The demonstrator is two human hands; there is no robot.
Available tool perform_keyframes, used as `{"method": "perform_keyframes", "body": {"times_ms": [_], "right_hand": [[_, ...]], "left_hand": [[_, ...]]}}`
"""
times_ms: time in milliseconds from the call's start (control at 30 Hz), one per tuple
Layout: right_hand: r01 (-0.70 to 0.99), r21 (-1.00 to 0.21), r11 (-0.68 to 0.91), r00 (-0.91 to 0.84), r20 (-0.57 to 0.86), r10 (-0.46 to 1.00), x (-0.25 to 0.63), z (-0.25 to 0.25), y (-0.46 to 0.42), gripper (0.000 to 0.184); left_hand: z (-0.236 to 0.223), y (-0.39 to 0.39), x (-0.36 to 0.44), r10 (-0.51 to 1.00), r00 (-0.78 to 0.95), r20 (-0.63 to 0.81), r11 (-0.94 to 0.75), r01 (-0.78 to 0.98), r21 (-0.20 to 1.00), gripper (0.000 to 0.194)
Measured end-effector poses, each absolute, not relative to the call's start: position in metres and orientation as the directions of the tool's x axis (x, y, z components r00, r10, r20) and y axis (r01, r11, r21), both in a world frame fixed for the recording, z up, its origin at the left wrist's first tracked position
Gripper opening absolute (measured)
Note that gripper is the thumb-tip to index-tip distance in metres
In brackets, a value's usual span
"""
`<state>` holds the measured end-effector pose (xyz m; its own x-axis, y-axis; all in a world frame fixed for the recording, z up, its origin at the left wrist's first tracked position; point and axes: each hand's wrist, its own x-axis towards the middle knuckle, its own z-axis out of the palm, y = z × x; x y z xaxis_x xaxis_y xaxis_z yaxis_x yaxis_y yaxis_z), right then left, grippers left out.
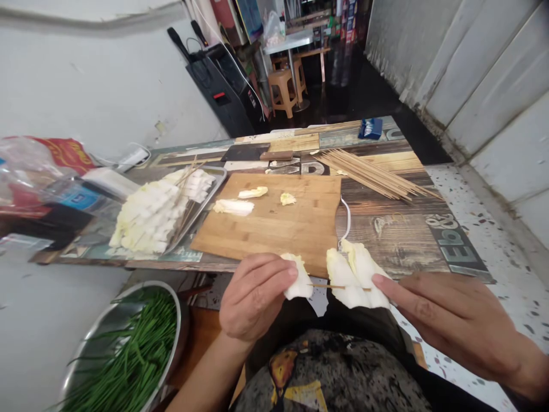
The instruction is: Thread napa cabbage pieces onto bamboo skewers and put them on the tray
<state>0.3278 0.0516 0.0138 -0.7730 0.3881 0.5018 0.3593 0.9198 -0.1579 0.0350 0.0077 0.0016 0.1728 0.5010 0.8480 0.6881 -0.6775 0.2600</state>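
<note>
My left hand (261, 294) pinches a pale cabbage leaf piece (300, 280) between thumb and fingers, with the tip of a thin wooden skewer (319, 285) at its right edge. Farther along that skewer sit more cabbage leaf pieces (354, 274), white with yellow edges. My right hand (454, 315) is closed at the right end of these pieces, its fingers against the leaf; the skewer's other end is hidden there. Both hands are just in front of the wooden cutting board (274, 229). Two longer cabbage strips (234, 207) and a small yellow scrap (287, 198) lie on the board.
Left of the board, a metal tray (217, 177) holds piled skewered cabbage (150, 212). Loose skewers (377, 174) lie right, behind them a blue packet (370, 129). A cleaver (257, 153) rests behind the board. Below left stands a metal bowl (174, 303) of green chives (137, 349).
</note>
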Motion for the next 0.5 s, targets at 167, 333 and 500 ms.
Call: {"method": "perform_keyframes", "body": {"times_ms": [167, 333, 500], "right_hand": [[0.343, -0.149, 0.927, -0.800, 0.470, 0.372, 0.3291, 0.0121, 0.0506, 0.046], [0.371, -0.144, 0.917, -0.795, 0.461, 0.394, 0.3277, 0.0130, 0.0483, 0.043], [0.350, -0.153, 0.924, -0.805, 0.455, 0.380, 0.3277, 0.0133, 0.0481, 0.046]], "left_hand": [[0.0025, 0.0068, 0.0391, 0.456, 0.144, 0.878, -0.666, 0.709, 0.230, 0.013], [0.0029, 0.0064, 0.0403, 0.430, 0.126, 0.894, -0.674, 0.703, 0.225, 0.009], [0.0027, 0.0063, 0.0401, 0.440, 0.122, 0.890, -0.669, 0.706, 0.234, 0.009]]}}
